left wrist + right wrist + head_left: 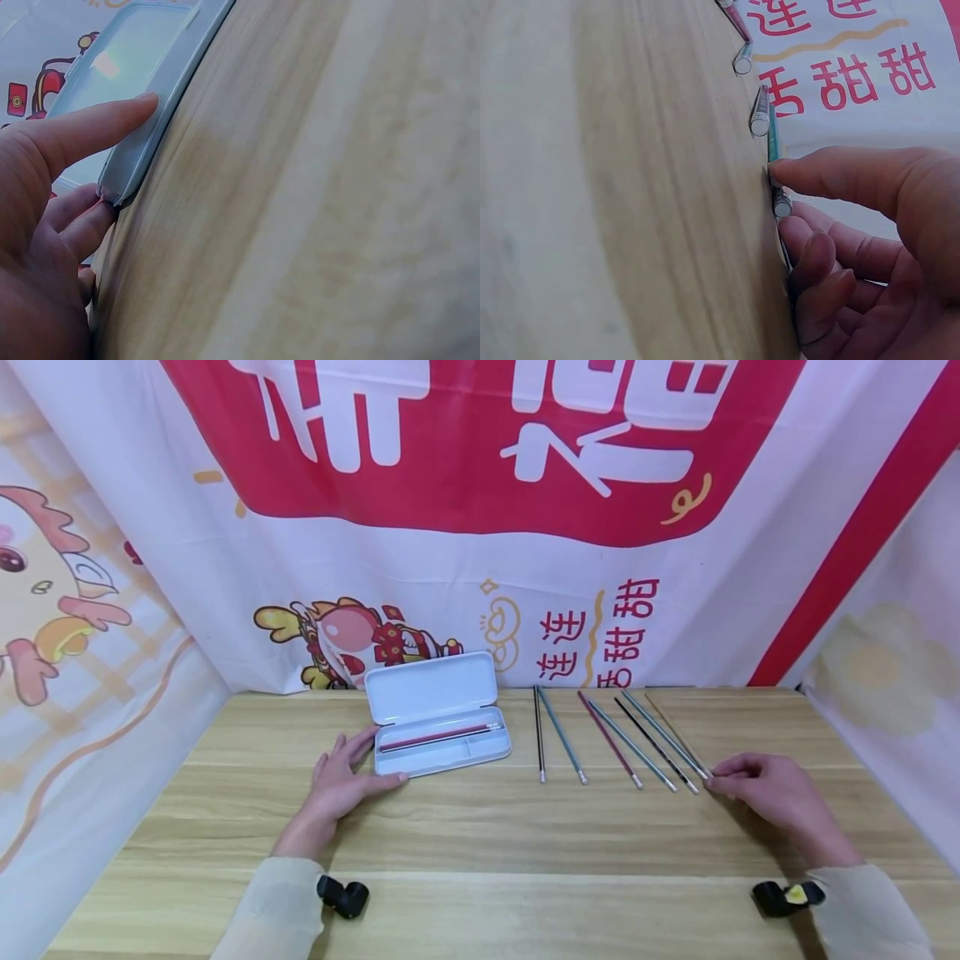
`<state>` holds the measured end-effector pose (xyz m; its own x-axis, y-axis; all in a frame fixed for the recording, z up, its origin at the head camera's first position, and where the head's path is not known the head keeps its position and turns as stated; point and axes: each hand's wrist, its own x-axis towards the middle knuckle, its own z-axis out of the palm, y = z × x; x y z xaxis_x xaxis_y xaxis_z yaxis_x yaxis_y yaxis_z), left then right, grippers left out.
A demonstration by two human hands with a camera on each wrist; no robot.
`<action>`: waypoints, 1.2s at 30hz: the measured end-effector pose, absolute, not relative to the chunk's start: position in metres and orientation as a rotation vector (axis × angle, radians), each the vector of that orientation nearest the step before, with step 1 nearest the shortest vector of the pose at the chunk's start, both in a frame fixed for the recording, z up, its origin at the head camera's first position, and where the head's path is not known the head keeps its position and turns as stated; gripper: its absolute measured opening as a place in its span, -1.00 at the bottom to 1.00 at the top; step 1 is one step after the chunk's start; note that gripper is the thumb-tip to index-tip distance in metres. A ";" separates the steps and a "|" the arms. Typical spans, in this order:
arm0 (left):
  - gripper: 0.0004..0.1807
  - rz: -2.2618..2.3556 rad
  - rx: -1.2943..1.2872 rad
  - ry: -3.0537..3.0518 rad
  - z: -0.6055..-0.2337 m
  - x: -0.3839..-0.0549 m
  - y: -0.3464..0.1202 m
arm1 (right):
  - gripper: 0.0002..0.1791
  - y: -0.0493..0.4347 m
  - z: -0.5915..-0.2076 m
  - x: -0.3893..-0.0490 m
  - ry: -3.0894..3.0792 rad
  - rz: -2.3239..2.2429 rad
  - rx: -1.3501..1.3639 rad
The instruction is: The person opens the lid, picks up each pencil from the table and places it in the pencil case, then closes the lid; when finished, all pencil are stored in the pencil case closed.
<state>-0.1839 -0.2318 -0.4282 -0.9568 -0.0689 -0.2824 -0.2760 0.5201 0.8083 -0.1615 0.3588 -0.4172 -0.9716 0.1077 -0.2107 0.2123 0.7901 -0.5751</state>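
My left hand (341,785) holds the left front corner of an open pale blue pencil case (487,747), thumb along the front edge, other fingers round the left end. Inside the case lie a red pencil (435,737) and a dark one beside it. In the left wrist view the thumb (97,131) presses the case's front wall. At the right, my right hand (772,789) pinches the eraser end of a pencil at the row's right side. That spot has a teal pencil (663,731) and a gold pencil (678,724) close together; the fingertips partly cover their ends.
Left of these lie a black pencil (656,743), a teal pencil (633,745), a red pencil (611,739), another teal pencil (564,735) and a black-striped pencil (539,735). A printed cloth (465,560) hangs along the back edge of the wooden table (525,860).
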 end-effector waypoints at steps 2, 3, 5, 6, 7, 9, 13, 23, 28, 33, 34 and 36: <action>0.26 1.411 -0.292 2.546 -0.428 -0.184 -0.232 | -0.41 0.358 -0.416 -0.162 2.806 -0.927 0.257; 0.26 1.412 -0.291 2.547 -0.428 -0.184 -0.232 | -0.42 0.358 -0.415 -0.163 2.803 -0.923 0.258; 0.27 1.414 -0.293 2.546 -0.428 -0.185 -0.232 | -0.44 0.358 -0.414 -0.163 2.796 -0.920 0.263; 0.27 1.414 -0.294 2.546 -0.428 -0.185 -0.232 | -0.44 0.358 -0.414 -0.163 2.795 -0.919 0.265; 0.27 1.414 -0.296 2.545 -0.428 -0.185 -0.232 | -0.44 0.358 -0.414 -0.163 2.794 -0.921 0.268; 0.26 1.414 -0.297 2.546 -0.428 -0.185 -0.232 | -0.45 0.359 -0.414 -0.163 2.801 -0.928 0.269; 0.24 1.412 -0.303 2.548 -0.427 -0.185 -0.232 | -0.45 0.360 -0.417 -0.162 2.819 -0.956 0.271; 0.24 1.390 -0.300 2.560 -0.430 -0.186 -0.232 | -0.34 0.364 -0.418 -0.160 2.791 -1.074 0.373; 0.24 1.387 -0.295 2.564 -0.430 -0.185 -0.232 | -0.31 0.365 -0.418 -0.157 2.793 -1.175 0.403; 0.22 1.365 -0.293 2.574 -0.431 -0.186 -0.232 | -0.28 0.368 -0.413 -0.155 2.813 -1.231 0.397; 0.22 1.361 -0.290 2.577 -0.431 -0.186 -0.232 | -0.28 0.369 -0.412 -0.155 2.818 -1.235 0.401; 0.22 1.361 -0.287 2.577 -0.430 -0.186 -0.232 | -0.28 0.369 -0.408 -0.155 2.829 -1.260 0.398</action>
